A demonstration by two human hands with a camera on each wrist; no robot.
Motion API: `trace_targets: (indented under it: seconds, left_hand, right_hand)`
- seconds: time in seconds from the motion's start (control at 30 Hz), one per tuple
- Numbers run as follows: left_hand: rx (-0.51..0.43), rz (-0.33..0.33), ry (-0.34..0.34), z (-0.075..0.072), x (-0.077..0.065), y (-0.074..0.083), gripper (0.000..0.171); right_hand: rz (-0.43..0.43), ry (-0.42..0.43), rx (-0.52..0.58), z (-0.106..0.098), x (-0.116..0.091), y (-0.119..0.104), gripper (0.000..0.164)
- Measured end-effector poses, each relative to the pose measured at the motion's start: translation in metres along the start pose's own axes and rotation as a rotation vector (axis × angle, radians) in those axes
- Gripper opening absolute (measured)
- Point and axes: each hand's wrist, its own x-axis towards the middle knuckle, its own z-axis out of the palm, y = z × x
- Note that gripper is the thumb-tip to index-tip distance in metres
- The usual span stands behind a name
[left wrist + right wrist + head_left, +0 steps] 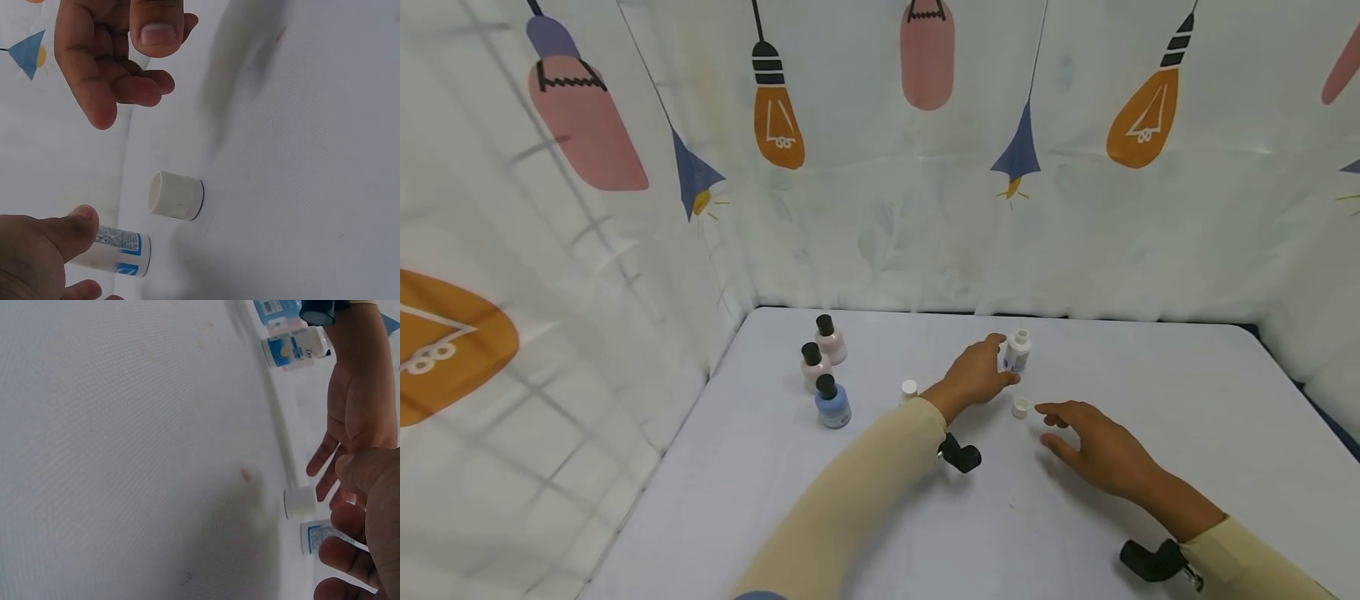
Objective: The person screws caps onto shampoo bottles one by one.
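Observation:
An uncapped small white bottle (pixel 1017 351) with a blue-printed label stands upright near the table's back edge. My left hand (pixel 976 372) reaches to its left side, thumb and index finger spread beside it; in the left wrist view, the thumb overlaps the bottle (pixel 112 250). In front of the bottle, a white cap (pixel 1020 407) lies with its hollow side up. My right hand (pixel 1093 446) hovers to the right of the cap, its fingers loosely bent and holding nothing. The right wrist view has the cap (pixel 301 502) beyond the right fingers.
A second white bottle (pixel 909 389), capped, stands partly behind my left forearm. Farther left are a blue nail polish bottle (pixel 832 406) and two pale pink ones (pixel 831 343) with black caps. A patterned curtain (pixel 865 208) hangs behind the white-covered table (pixel 737 467).

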Motion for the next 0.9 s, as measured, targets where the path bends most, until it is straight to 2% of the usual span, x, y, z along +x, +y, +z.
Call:
trace_targets:
  seconds: [0.17, 0.5, 0.9]
  left_hand:
    - [-0.03, -0.029, 0.014, 0.005, 0.008, 0.0, 0.076]
    - [-0.136, -0.025, 0.025, 0.009, 0.02, -0.001, 0.071]
    - [-0.194, -0.037, 0.009, 0.015, 0.026, 0.003, 0.066]
  right_hand:
    - [0.009, -0.004, 0.002, -0.001, 0.0, -0.001, 0.047]
    - [0.018, -0.015, -0.008, 0.0, 0.002, -0.001, 0.046]
    - [0.018, -0.008, -0.014, 0.003, 0.002, 0.001, 0.046]
